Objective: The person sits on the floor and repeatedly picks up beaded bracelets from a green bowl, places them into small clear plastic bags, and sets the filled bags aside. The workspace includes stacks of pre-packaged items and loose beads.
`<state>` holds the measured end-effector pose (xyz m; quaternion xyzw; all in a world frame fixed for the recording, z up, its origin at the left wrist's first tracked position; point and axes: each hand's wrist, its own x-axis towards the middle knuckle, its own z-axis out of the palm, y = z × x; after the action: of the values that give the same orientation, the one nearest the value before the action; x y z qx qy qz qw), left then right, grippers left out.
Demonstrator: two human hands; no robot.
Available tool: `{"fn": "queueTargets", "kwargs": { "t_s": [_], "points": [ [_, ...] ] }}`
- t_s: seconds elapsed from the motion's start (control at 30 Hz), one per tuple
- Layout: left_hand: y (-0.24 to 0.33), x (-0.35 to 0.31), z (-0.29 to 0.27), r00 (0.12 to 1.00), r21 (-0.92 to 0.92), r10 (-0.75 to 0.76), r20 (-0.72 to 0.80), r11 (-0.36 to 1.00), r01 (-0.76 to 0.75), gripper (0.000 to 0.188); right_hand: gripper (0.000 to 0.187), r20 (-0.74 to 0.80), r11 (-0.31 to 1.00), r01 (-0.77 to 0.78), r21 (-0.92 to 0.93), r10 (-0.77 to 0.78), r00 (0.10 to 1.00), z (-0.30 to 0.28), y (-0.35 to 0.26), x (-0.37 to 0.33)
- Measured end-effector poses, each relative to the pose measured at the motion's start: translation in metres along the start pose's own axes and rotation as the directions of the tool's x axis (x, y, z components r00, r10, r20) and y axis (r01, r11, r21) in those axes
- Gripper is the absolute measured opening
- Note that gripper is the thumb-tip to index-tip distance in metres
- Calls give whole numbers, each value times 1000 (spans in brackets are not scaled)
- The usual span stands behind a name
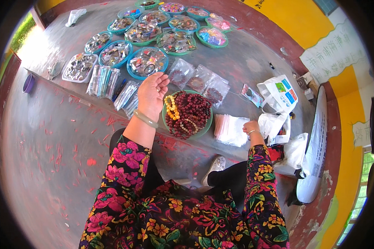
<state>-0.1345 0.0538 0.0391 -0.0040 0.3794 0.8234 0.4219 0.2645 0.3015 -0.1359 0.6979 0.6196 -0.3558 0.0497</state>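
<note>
My left hand (152,91), with a pale bangle on its wrist, is raised just left of a green basin (206,130). Its fingers curl loosely, stand a little apart, and show nothing between them. Dark red bead strings (193,108) and a yellow bead string (171,108) are heaped in the basin. To the right lies a stack of clear plastic bags (230,129). At the stack's right edge my right hand (251,126) is closed, its fingertips pinching the edge of a bag. Filled clear bags with dark red beads (198,79) lie beyond the basin.
Several basins (147,62) of bagged small goods cover the far floor. Bundles of packaged sticks (103,81) and a white tray (79,67) lie at left. White carrier bags (278,97) stand at right, near a long silver-grey object (316,153). A floor step (87,103) runs across.
</note>
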Motion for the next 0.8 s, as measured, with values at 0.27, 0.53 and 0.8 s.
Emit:
{"fn": "queueTargets", "kwargs": {
  "t_s": [0.27,0.53,0.8],
  "points": [
    [-12,2,6,1000,49,-14,21,999,13,17,50,-162,877,151,-456,-248,955,71,9,-17],
    [-14,-1,4,998,99,-58,21,993,56,18,36,-194,933,-6,-360,-69,979,99,-22,-48],
    [-19,1,7,992,101,-101,73,990,93,19,26,-238,871,39,-490,-177,955,90,11,-9]
  ]
}}
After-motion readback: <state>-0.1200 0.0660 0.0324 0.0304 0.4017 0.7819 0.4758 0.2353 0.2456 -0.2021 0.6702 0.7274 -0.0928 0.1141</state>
